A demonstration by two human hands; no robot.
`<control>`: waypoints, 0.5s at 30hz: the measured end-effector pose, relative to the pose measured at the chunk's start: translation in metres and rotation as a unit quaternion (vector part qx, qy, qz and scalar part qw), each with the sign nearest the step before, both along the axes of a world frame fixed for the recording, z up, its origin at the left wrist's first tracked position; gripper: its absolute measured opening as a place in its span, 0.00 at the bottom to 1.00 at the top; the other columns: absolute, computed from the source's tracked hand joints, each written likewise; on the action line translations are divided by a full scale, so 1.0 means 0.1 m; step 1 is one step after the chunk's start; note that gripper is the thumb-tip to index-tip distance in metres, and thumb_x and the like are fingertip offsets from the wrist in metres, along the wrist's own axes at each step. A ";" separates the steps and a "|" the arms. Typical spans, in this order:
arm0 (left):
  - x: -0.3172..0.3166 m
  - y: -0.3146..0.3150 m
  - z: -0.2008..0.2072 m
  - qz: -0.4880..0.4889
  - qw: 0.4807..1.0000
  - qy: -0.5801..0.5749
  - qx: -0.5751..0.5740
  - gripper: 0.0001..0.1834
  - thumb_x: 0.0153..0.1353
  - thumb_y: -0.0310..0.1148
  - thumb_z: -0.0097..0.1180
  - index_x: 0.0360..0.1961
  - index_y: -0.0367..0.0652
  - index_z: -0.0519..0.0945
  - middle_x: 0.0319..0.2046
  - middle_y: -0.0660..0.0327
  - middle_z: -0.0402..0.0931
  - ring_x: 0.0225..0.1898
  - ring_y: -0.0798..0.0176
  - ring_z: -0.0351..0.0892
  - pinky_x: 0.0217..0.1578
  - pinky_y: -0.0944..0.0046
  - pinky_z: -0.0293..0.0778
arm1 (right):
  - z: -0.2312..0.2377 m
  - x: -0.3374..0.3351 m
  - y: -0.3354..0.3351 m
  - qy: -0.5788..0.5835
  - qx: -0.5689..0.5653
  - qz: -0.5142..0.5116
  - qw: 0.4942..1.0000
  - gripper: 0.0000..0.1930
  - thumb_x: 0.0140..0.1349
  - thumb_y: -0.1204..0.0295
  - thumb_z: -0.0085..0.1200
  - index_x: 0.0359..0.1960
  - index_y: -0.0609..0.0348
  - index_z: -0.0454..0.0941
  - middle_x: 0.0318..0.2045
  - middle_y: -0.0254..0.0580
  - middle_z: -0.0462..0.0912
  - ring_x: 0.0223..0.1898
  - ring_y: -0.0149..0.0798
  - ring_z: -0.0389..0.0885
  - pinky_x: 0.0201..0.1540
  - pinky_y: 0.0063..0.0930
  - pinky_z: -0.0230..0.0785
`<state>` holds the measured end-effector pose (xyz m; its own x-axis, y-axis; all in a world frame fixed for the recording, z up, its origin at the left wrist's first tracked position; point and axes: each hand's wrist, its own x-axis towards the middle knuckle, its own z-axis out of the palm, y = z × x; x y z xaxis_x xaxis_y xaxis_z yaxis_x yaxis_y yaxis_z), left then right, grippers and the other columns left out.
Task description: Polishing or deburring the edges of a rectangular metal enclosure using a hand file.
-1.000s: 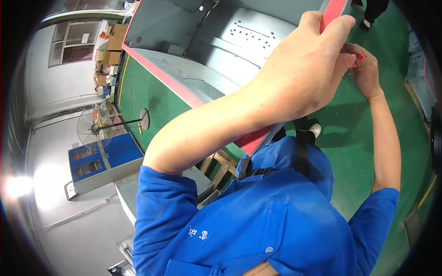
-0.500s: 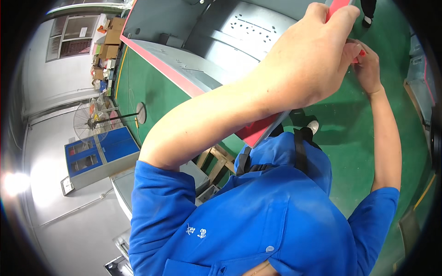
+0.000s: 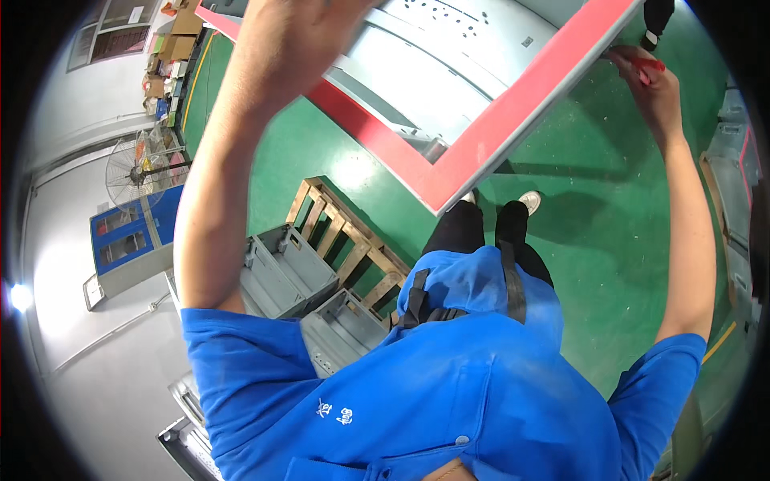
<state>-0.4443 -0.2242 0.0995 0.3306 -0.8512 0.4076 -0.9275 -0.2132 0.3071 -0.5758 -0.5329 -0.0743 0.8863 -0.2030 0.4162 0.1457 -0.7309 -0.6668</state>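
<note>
A grey metal cabinet (image 3: 433, 64) with a broad red front frame (image 3: 513, 100) stands in front of me, its near corner pointing toward my body. My left hand (image 3: 309, 36) reaches over the frame's left side. Its fingers are blurred and cut off by the upper edge, so their hold is hidden. My right hand (image 3: 659, 92) is at the frame's outer right edge, fingers curled around a small, crumpled red strip (image 3: 646, 74). Whether that strip joins the frame is too small to tell.
A wooden pallet (image 3: 353, 232) and grey metal housings (image 3: 293, 268) lie on the left. Farther left stand a fan (image 3: 132, 170) and a blue cabinet (image 3: 120, 232). Another person's shoe (image 3: 650, 38) shows at top right. Grey parts (image 3: 726, 160) line the right side.
My left hand has swung left and up, away from my right hand. The right hand has shifted slightly right. The frame's near corner and the pallet now show.
</note>
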 end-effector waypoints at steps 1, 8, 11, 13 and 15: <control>0.02 0.02 0.00 0.039 0.998 0.025 0.030 0.27 0.58 0.33 0.49 0.58 0.43 0.57 0.39 0.53 0.71 0.38 0.61 0.74 0.36 0.64 0.72 | -0.01 0.01 -0.03 -0.007 -0.026 0.006 1.000 0.09 0.48 0.75 0.55 0.33 0.58 0.76 0.31 0.38 0.79 0.27 0.36 0.75 0.32 0.22 0.67; -0.10 -0.04 0.02 0.183 0.959 0.161 0.145 0.27 0.59 0.40 0.48 0.57 0.42 0.59 0.33 0.55 0.75 0.35 0.66 0.73 0.36 0.68 0.70 | -0.06 -0.09 -0.23 -0.002 -0.106 -0.025 0.994 0.09 0.51 0.82 0.50 0.35 0.63 0.74 0.32 0.36 0.78 0.32 0.33 0.77 0.36 0.21 0.68; -0.12 -0.04 -0.03 0.188 0.961 0.154 0.130 0.27 0.59 0.42 0.48 0.56 0.42 0.60 0.33 0.55 0.75 0.35 0.66 0.73 0.36 0.68 0.70 | 0.09 -0.18 -0.01 -0.044 -0.127 0.050 0.990 0.10 0.50 0.83 0.51 0.35 0.63 0.74 0.33 0.36 0.78 0.33 0.33 0.77 0.36 0.20 0.68; -0.14 -0.02 -0.04 0.177 0.969 0.126 0.114 0.28 0.59 0.44 0.47 0.56 0.42 0.60 0.32 0.56 0.75 0.34 0.66 0.73 0.35 0.68 0.70 | 0.10 -0.18 0.03 -0.054 -0.128 0.031 0.990 0.10 0.49 0.83 0.51 0.35 0.63 0.74 0.34 0.37 0.78 0.33 0.34 0.77 0.37 0.20 0.68; -0.18 -0.05 -0.04 0.187 0.966 0.146 0.102 0.28 0.59 0.45 0.47 0.57 0.42 0.59 0.32 0.56 0.75 0.33 0.67 0.73 0.35 0.68 0.71 | 0.08 -0.17 0.03 -0.074 -0.125 0.033 0.989 0.10 0.49 0.83 0.51 0.35 0.63 0.74 0.34 0.37 0.78 0.33 0.35 0.77 0.37 0.20 0.68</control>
